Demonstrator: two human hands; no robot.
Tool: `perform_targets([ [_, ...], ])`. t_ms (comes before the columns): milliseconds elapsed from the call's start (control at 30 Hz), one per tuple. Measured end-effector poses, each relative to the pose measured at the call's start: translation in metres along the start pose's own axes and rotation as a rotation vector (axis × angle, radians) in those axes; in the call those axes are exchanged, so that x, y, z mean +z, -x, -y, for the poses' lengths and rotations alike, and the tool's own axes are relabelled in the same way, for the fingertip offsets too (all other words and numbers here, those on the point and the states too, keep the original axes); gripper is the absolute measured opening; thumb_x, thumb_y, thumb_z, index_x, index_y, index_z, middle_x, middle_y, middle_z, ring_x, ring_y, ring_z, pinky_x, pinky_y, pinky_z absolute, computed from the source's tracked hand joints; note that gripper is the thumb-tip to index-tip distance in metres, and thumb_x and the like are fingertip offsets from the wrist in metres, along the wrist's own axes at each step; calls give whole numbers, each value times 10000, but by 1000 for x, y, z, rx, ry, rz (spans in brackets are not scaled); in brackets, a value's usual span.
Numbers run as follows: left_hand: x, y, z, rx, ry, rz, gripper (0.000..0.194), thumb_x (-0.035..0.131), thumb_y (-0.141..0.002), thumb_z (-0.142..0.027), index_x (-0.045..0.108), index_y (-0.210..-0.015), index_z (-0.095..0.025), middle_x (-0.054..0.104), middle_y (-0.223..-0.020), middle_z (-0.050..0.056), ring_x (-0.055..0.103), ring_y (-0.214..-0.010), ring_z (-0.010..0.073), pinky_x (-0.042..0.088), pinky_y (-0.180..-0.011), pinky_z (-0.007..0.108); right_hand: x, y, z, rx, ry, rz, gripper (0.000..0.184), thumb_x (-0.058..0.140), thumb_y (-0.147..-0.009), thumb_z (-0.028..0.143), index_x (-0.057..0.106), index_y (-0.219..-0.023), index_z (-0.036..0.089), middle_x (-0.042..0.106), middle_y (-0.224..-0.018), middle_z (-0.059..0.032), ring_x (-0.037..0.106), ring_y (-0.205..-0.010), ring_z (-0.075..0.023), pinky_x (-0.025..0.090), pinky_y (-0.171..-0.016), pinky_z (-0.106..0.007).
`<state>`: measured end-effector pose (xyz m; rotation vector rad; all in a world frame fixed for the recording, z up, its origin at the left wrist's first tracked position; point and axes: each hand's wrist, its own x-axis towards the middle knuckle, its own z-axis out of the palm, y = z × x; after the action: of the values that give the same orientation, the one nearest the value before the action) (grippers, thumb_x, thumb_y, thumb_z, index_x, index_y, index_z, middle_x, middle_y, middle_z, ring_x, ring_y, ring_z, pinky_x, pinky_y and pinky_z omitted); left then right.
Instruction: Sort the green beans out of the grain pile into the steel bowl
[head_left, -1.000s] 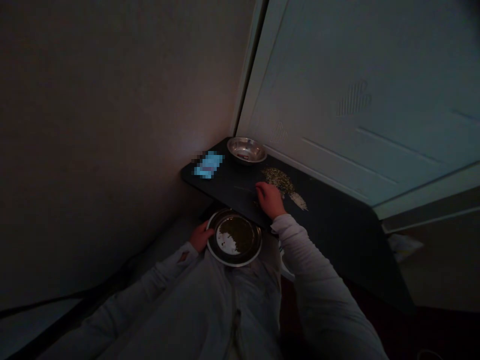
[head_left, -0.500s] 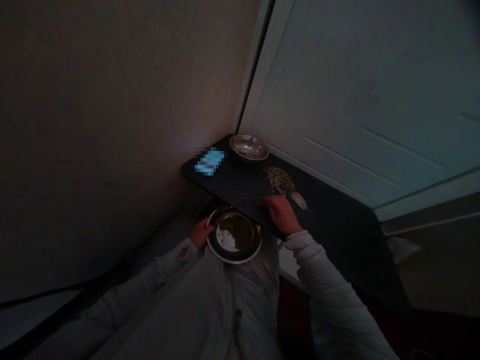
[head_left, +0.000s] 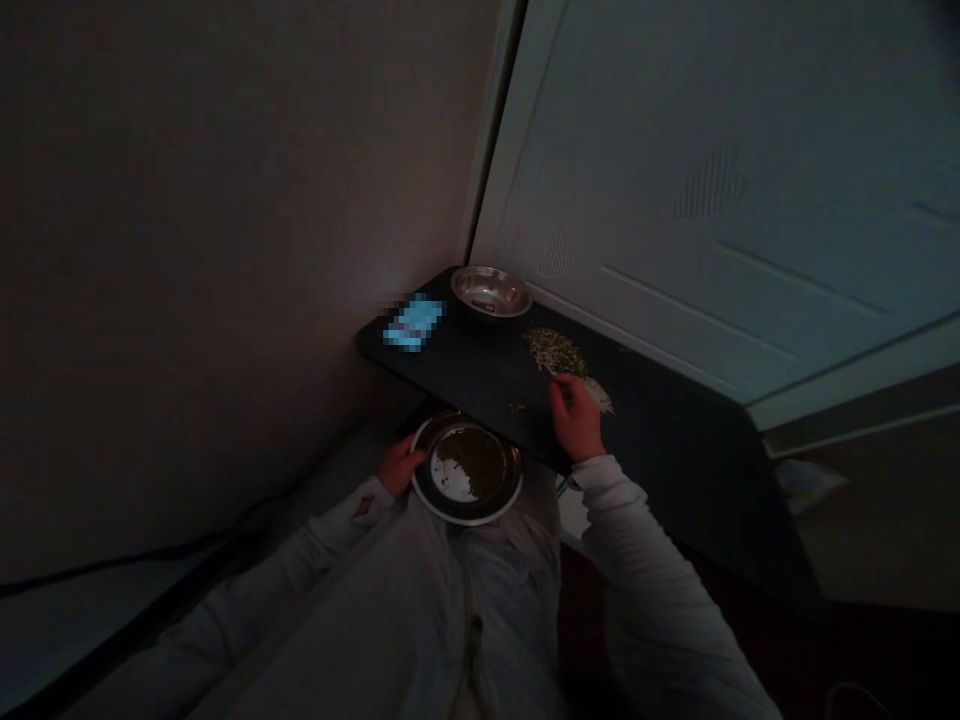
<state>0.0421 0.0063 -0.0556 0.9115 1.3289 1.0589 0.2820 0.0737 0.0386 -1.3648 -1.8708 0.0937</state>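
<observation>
Seeds (head_left: 553, 350) lie heaped on the dark table (head_left: 472, 370), just beyond the right hand (head_left: 576, 415), fingers curled, their grip unclear; the left hand (head_left: 397, 466) clasps the metal dish (head_left: 466, 521); the steel bowl's (head_left: 487, 286) label (head_left: 484, 306) is unreadable

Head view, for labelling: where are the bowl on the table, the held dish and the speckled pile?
Bowl (head_left: 489, 284): head view, inner wall.
Held dish (head_left: 451, 482): head view, bare bottom.
Speckled pile (head_left: 553, 351): head view, its middle.

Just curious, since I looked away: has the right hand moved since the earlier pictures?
Yes, the right hand has moved rightward, away from the metal bowl.
</observation>
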Motion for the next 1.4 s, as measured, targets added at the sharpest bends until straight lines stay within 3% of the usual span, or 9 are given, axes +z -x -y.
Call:
perform_targets([
  [200,1,3,-6,-15,-29,2,400,499,-523,-188,581,-908,-116,640,-689,16,573,-659,192,436,-629,299,-1,3,-2,205,-198,-33,237,398,-709,342,508,-810,157,557,-743,-40,497,-696,-143,392,-648,-274],
  [333,4,5,-6,-32,23,30,465,495,-525,-180,546,-983,-116,643,-704,10,574,-660,186,437,-634,293,-16,19,-14,367,-331,-11,233,439,-663,345,513,-786,161,541,-696,-19,493,-637,-133,388,-600,-263],
  [567,3,2,-3,-25,14,42,491,481,-528,-165,526,-1013,-111,641,-721,11,571,-666,180,439,-624,278,-45,41,-35,548,-272,-59,173,449,-630,296,516,-716,163,494,-599,17,443,-541,-102,346,-510,-223],
  [833,2,-3,0,-26,-12,27,445,484,-530,-168,549,-966,-110,638,-713,13,573,-664,182,440,-617,279,-38,45,-29,481,-147,29,186,454,-637,318,528,-709,163,539,-645,-10,477,-583,-124,361,-562,-245],
  [1400,5,0,-5,-55,1,13,459,479,-516,-187,550,-963,-113,632,-650,-1,570,-621,176,435,-605,288,-28,43,-8,411,-148,105,171,443,-645,308,532,-691,169,544,-600,-1,481,-558,-122,362,-542,-237],
])
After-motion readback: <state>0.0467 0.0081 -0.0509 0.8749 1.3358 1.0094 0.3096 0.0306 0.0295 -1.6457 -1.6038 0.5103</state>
